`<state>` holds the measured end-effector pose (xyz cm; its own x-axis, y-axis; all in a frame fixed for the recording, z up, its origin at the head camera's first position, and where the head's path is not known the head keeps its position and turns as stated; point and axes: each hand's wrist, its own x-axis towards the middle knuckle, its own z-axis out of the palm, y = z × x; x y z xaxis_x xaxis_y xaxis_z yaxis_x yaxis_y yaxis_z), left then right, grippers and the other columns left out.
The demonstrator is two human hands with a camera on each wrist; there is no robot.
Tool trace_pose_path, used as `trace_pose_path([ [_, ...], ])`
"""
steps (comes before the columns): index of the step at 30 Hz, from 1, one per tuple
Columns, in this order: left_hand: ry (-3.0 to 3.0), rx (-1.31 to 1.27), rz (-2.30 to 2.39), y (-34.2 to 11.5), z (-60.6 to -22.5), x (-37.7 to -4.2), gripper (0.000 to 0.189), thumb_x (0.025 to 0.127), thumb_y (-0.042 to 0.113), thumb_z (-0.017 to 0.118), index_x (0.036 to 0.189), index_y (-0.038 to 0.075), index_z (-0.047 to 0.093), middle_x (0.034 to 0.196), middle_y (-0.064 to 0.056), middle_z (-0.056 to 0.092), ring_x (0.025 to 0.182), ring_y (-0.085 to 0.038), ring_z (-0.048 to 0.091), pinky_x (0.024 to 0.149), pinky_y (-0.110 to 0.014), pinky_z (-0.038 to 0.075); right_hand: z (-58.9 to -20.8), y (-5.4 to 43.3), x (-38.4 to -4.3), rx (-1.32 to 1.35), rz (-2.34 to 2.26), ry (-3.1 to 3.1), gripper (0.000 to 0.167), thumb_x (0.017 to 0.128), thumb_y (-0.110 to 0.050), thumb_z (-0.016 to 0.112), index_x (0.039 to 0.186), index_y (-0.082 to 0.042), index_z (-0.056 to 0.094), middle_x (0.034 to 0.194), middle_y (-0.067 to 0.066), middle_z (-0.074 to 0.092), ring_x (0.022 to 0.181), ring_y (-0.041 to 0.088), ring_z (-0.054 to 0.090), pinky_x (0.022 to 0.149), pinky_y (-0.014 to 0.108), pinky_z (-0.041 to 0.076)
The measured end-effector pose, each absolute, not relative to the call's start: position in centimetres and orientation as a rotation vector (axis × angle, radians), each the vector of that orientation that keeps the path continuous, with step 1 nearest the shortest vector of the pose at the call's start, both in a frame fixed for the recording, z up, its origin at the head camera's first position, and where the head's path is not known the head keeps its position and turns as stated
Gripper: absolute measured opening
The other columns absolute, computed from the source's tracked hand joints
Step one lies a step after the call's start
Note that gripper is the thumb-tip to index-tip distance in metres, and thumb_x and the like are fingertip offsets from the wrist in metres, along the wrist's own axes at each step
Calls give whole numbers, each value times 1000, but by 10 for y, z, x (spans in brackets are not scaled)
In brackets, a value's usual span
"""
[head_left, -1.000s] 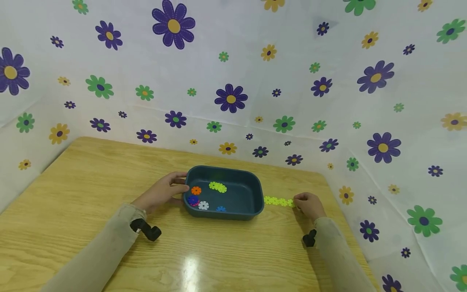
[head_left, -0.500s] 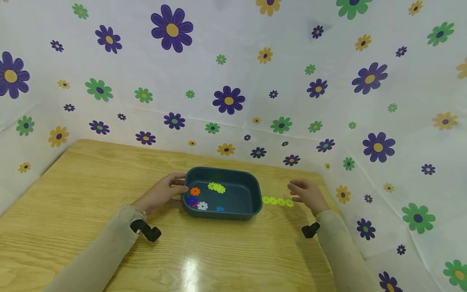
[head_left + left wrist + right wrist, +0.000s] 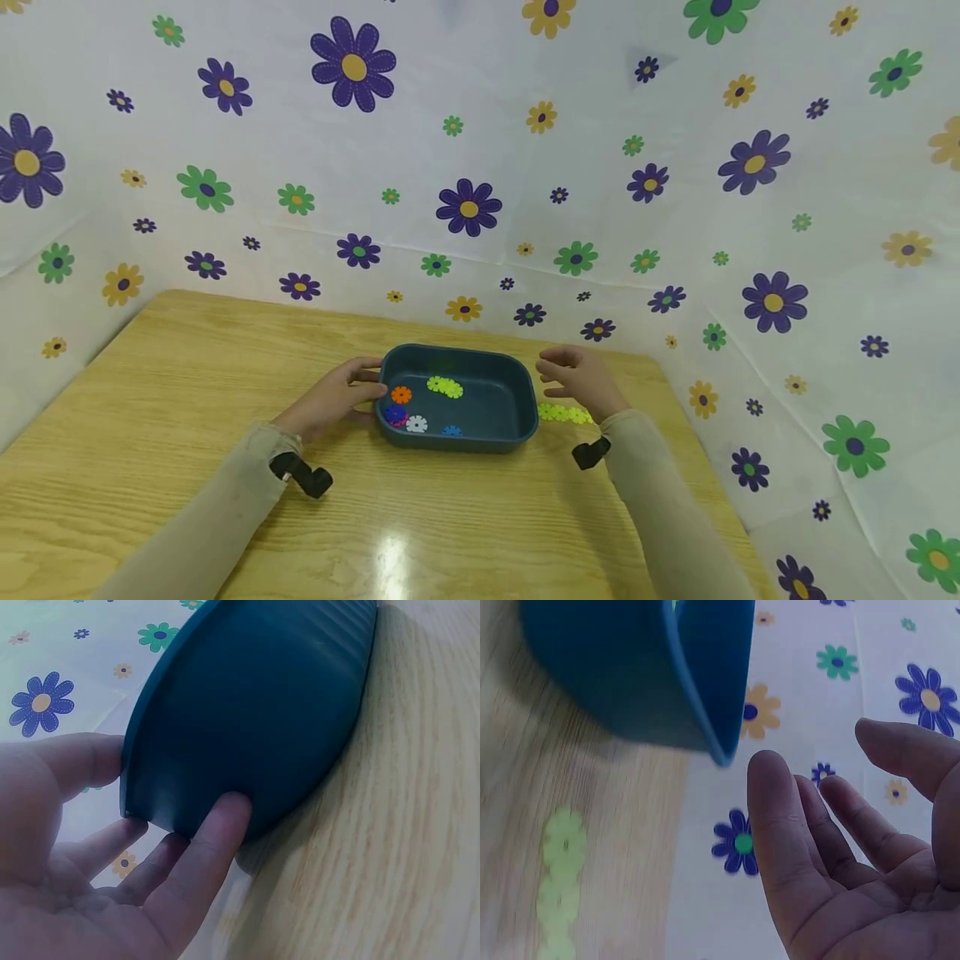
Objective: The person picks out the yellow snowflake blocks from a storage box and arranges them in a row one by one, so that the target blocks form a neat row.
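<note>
A dark teal plastic basin [image 3: 495, 443] sits on the wooden table, with several flower-shaped plastic discs inside. My left hand [image 3: 330, 406] holds the basin's left end, thumb at the rim and other fingers against the outer wall [image 3: 247, 712]. Off the basin's right end lies a flat row of joined yellow-green flower discs [image 3: 564, 413]. My right hand [image 3: 585, 381] hovers over that row beside the basin's right rim, fingers loosely bent and apart, holding nothing. In the right wrist view the row [image 3: 561, 877] lies to the left of the fingers.
Inside the basin are a linked yellow-green piece [image 3: 446, 386], an orange disc [image 3: 401, 395], a dark blue disc [image 3: 395, 412] over a pink one, a white disc [image 3: 417, 424] and a blue disc [image 3: 452, 431]. A flower-print sheet [image 3: 420, 150] stands behind the table [image 3: 225, 375].
My right hand has let go of the right end of the yellow-green row, lifted, and moved left toward the basin. The left hand stays on the basin.
</note>
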<state>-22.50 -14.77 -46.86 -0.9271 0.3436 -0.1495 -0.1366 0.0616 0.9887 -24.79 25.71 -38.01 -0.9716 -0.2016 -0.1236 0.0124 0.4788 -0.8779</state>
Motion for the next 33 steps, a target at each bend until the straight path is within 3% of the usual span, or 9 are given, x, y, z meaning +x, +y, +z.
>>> trace_pose_path([
  [14,2006,212,1926,-148,-470,-227,58,104,16,63,156,8,39,146,-27,43,122,-38,61,90,-48,62,-409,185,-262,-119,-1462,2456,34,99,-18,72,127,0,66,122,17,68,114,36,67,90,42,62],
  [33,2013,219,1912,-147,-467,-227,60,104,15,63,158,7,37,148,-28,43,117,-36,63,89,-48,62,-435,144,-266,-77,-1205,2535,30,94,-17,76,117,0,67,107,13,71,86,22,73,77,36,64],
])
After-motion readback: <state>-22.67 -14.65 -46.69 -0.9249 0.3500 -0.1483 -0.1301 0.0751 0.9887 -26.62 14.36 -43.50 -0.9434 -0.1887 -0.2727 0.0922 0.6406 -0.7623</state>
